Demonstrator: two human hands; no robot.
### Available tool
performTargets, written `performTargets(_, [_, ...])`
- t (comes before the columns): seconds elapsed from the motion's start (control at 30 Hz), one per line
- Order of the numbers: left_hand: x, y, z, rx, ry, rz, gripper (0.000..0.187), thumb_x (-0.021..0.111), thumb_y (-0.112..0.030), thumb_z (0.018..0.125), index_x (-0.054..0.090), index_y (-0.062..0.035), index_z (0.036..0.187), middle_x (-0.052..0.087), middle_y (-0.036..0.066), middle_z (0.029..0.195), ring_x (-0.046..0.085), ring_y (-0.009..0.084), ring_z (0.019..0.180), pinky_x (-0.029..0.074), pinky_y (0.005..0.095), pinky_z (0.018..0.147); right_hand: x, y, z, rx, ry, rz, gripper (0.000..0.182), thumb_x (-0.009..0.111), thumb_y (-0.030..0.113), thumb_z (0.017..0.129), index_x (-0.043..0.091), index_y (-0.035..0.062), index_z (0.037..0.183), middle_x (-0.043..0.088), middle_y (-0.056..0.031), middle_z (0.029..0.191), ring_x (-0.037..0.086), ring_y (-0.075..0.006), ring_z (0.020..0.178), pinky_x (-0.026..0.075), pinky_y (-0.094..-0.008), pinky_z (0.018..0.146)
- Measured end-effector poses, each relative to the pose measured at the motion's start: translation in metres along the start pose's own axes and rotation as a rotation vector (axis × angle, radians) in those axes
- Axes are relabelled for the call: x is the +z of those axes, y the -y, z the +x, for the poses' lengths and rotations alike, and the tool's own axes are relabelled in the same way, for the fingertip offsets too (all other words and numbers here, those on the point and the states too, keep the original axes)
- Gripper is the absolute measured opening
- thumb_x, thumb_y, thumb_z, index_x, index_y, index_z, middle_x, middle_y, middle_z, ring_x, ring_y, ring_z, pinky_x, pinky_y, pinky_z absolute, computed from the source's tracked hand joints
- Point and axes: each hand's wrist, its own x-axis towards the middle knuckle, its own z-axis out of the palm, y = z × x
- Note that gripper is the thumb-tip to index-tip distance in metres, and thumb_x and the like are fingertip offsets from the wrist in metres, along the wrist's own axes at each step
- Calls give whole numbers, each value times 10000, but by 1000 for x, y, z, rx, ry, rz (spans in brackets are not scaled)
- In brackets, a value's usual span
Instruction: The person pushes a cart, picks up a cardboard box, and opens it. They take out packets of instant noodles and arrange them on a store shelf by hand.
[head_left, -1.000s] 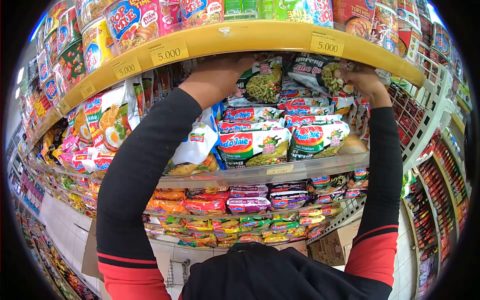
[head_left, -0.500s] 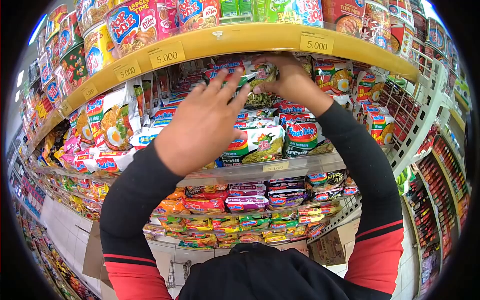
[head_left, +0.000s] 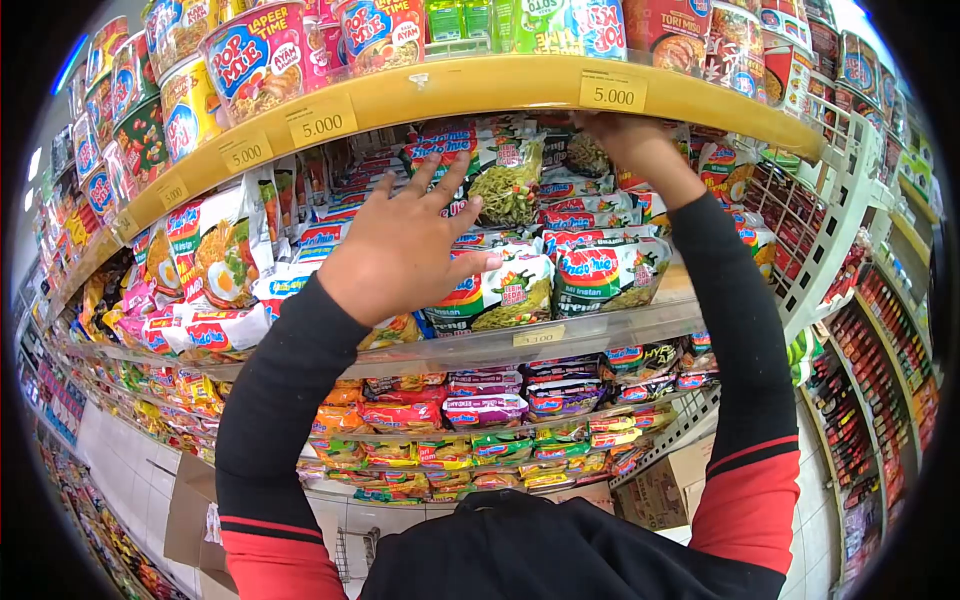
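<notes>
Green-and-white noodle packs (head_left: 502, 185) are stacked on the shelf under the yellow shelf edge. My left hand (head_left: 405, 235), fingers spread, is over the packs at the stack's left side, with nothing in its grip. Reaching in below the yellow edge at the right, my right hand (head_left: 635, 150) is beside another noodle pack (head_left: 587, 155) at the back. Its fingertips are hidden by the shelf edge and in shadow, so its hold cannot be made out. Two packs (head_left: 605, 275) lie along the front of the shelf.
Cup noodles (head_left: 255, 60) stand on the shelf above, behind the yellow edge (head_left: 460, 80) with price tags. A white wire rack side (head_left: 835, 220) rises at the right. Lower shelves hold more packs (head_left: 485, 410). An open cardboard box (head_left: 190, 510) is on the floor.
My right hand has moved right and deeper under the yellow edge, away from the upper green pack. My left hand stays spread over the packs. The view has shifted slightly.
</notes>
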Motion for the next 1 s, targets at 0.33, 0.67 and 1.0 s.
performTargets(0.33, [17,-44,8,-185,-254,-29,807,577,-571,771,539,155,1123,405,245,1351,453,292,1002,364,451,858,27,-32,11,-14,-463,-434,350,648,224,750,612,61,1057,609,-154,1020,569,-320,980,451,-447,837])
performTargets(0.67, [27,-45,1,-205,-370,-178,709,623,-491,778,517,121,1119,443,215,1261,424,347,1139,371,414,924,24,-42,-6,-47,77,-268,667,785,335,612,558,68,1180,563,-154,1165,505,-326,1116,420,-401,932])
performTargets(1.0, [26,-44,-2,-165,-352,-156,659,588,-462,825,503,94,1170,476,221,1164,470,380,1080,388,439,922,5,-40,-3,40,91,-110,731,808,376,574,548,9,1149,582,-199,1099,542,-337,1033,420,-390,908])
